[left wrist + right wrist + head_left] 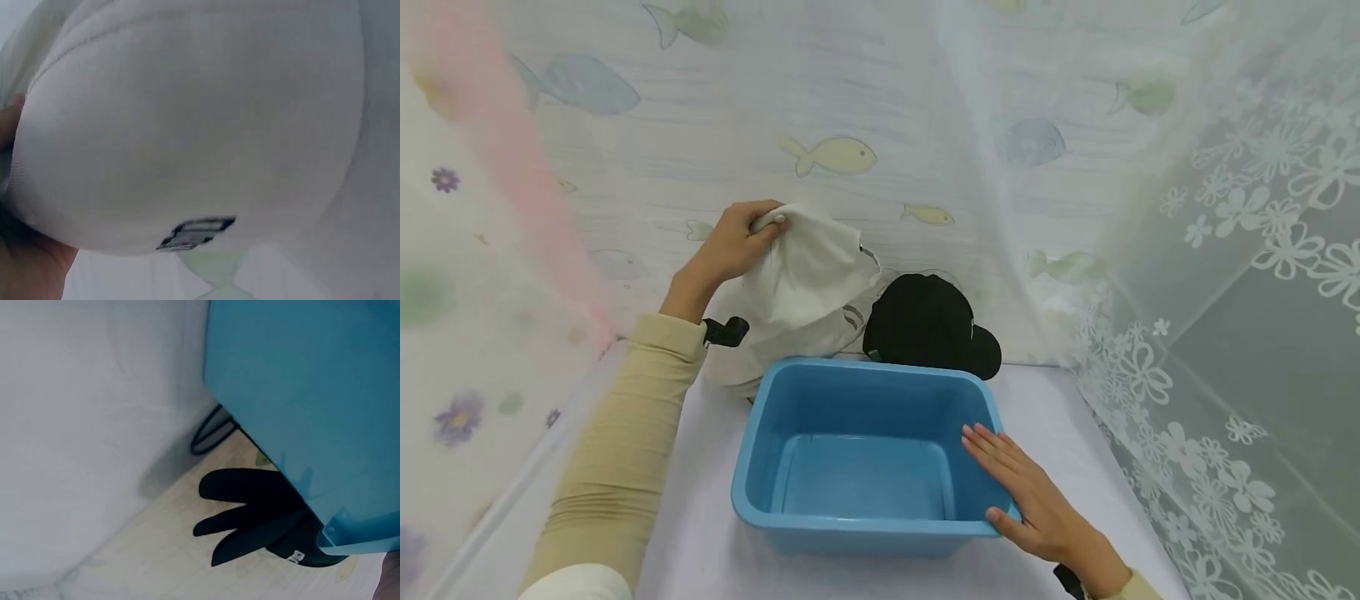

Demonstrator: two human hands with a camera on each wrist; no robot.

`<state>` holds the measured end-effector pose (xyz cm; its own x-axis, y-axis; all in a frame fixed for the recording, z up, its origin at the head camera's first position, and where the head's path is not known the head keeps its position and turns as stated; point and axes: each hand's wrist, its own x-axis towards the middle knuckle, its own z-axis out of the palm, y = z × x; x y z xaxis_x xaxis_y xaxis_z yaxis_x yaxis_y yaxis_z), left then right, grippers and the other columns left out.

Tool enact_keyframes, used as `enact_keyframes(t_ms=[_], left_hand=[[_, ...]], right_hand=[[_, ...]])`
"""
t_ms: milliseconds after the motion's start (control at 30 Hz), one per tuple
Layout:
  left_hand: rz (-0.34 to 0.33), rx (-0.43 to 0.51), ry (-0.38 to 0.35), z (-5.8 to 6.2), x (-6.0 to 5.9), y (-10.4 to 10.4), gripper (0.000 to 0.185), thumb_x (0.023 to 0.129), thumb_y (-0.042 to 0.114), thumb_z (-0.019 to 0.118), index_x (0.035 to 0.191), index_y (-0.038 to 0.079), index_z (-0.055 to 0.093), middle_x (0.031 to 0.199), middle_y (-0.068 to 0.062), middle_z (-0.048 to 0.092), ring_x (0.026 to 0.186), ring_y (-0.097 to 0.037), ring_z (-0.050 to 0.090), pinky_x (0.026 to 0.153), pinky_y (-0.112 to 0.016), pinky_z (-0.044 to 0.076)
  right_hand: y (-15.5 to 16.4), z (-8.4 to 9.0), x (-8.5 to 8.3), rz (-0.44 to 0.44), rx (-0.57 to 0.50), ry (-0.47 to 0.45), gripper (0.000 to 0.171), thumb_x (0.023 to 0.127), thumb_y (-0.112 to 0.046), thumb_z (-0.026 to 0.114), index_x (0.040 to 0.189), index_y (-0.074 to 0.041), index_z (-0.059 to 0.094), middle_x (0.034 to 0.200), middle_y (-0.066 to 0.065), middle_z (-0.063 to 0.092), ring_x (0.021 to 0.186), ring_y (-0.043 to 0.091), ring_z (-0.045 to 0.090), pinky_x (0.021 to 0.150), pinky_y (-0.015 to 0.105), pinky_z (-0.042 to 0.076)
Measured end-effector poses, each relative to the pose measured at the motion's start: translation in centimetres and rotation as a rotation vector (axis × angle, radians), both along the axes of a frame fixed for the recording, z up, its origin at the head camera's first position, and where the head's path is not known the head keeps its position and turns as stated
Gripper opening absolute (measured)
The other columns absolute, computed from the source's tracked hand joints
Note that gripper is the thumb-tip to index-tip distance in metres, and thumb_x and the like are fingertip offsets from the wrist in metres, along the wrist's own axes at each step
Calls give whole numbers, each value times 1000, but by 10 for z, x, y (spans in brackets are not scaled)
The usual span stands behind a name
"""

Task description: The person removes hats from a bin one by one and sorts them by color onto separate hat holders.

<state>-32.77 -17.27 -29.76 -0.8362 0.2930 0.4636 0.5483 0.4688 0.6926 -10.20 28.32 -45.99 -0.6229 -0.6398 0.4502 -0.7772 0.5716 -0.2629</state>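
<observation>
My left hand [741,242] grips the top of a white cap [805,275] and holds it lifted above the table, behind the blue plastic tub [760,467]. The white cap [187,125] fills the left wrist view, with a small black label near its lower edge. My right hand [1022,492] lies flat with straight fingers on the tub's right rim. A black cap [925,325] sits behind the tub against the wall. In the right wrist view the black cap [256,519] shows past the blue tub's outer wall [300,394]. The tub holds nothing.
Another pale cap [775,350] lies under the lifted one, left of the black cap. A fish-patterned sheet [835,158] covers the back wall. A lace flower curtain [1225,333] hangs on the right. A white cloth [1075,417] covers the table.
</observation>
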Motion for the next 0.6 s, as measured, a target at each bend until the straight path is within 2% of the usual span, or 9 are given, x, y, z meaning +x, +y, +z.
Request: enact_keyframes(t_ms=[133,333,467,600], left_hand=[[10,47,-42,-19,-7,-1,36,104,22,61,135,5,66,129,-18,66,108,-28,64,94,-44,52],[30,128,-86,-49,-11,1,38,100,25,67,134,7,67,129,-15,66,108,-24,62,95,-40,50],[16,168,-122,-62,-14,-2,45,99,26,69,140,8,62,138,-16,61,118,-29,60,102,-45,49],[21,144,-151,-69,-16,-5,51,99,34,67,144,11,58,143,-17,58,124,-34,58,104,-52,48]], right_hand=[[-2,0,-1,6,-9,8,68,104,-49,42,156,-5,39,162,11,39,154,25,27,127,26,7],[-1,-1,0,2,-13,8,68,105,-50,41,156,-6,39,162,10,39,154,25,28,127,27,8],[-2,-1,-1,12,-21,14,68,105,-49,41,156,-5,39,161,12,40,153,26,29,127,27,8],[-2,0,-2,17,-24,19,67,105,-49,40,156,-4,40,160,13,41,153,26,29,127,28,8]])
